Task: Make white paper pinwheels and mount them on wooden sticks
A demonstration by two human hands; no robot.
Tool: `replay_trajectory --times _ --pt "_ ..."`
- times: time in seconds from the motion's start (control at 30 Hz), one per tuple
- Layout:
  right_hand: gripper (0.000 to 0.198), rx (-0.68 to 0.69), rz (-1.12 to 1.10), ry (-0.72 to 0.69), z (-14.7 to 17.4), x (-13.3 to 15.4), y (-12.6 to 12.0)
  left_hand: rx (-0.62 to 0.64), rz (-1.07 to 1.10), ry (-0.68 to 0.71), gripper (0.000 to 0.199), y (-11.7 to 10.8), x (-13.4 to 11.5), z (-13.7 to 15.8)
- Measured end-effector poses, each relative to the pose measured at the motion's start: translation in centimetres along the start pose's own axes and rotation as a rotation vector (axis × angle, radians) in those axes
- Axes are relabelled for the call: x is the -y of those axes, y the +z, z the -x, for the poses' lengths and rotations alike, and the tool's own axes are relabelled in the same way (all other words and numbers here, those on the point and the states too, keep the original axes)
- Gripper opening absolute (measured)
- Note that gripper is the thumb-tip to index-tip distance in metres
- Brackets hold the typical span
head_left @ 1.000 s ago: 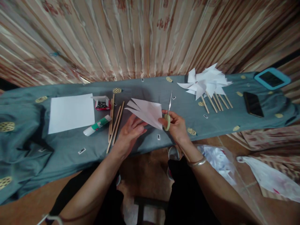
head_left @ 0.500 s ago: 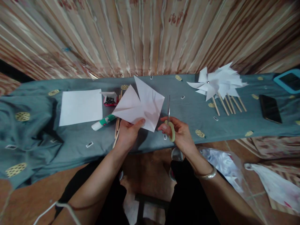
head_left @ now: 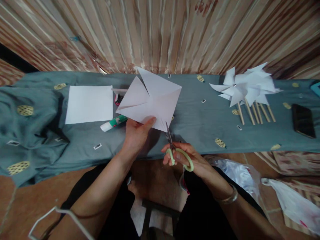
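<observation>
Paper (head_left: pixel 162 100) mid-frame, one white square, slit open twice; left hand (head_left: pixel 138 135) pinching it; right hand (head_left: pixel 196 160), fingers curled, gripping one pair of scissors (head_left: pixel 172 145).

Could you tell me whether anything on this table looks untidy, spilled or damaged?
Only the cloth stands out: at the left end it is bunched into folds, while the middle lies fairly flat. No spill shows. The slits in the paper in the left hand are straight, so they look like cuts rather than tears.

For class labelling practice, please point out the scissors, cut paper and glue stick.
Scissors (head_left: pixel 171 140), head view: where the blades meet.
Cut paper (head_left: pixel 158 102), head view: uncut middle.
Glue stick (head_left: pixel 116 122), head view: green label.
</observation>
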State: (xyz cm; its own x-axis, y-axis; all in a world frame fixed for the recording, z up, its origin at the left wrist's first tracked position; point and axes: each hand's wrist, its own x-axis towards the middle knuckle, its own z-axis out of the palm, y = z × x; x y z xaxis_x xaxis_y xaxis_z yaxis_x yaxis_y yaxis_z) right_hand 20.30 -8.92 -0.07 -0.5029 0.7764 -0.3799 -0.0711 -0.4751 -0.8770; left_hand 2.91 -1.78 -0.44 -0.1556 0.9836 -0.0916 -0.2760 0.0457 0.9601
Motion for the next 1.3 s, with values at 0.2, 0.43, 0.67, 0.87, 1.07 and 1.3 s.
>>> replay_trajectory --times 0.2,0.43,0.67,0.87,1.07,1.3 --pt "0.058 -0.027 0.002 -0.03 -0.2 -0.2 -0.3 0.019 -0.011 0.014 0.06 -0.1 0.4 0.2" --pt "0.057 -0.035 0.004 -0.034 -0.4 -0.3 -0.3 0.022 -0.054 0.021 0.056 -0.1 0.6 0.3" --pt "0.057 -0.035 0.038 -0.052 -0.3 -0.4 -0.3 0.009 -0.063 0.006 0.058 -0.1 0.6 0.3" --pt "0.057 -0.045 0.053 -0.057 -0.3 -0.1 -0.2 0.035 -0.046 0.016 0.057 -0.2 0.6 0.4" --pt "0.058 -0.051 0.037 -0.038 -0.4 -0.5 -0.2 0.02 -0.075 0.013 0.056 -0.1 0.3 0.5" --pt "0.051 -0.088 0.055 -0.068 -0.5 -1.0 0.0 0.022 -0.076 0.006 0.052 -0.3 0.3 0.4"
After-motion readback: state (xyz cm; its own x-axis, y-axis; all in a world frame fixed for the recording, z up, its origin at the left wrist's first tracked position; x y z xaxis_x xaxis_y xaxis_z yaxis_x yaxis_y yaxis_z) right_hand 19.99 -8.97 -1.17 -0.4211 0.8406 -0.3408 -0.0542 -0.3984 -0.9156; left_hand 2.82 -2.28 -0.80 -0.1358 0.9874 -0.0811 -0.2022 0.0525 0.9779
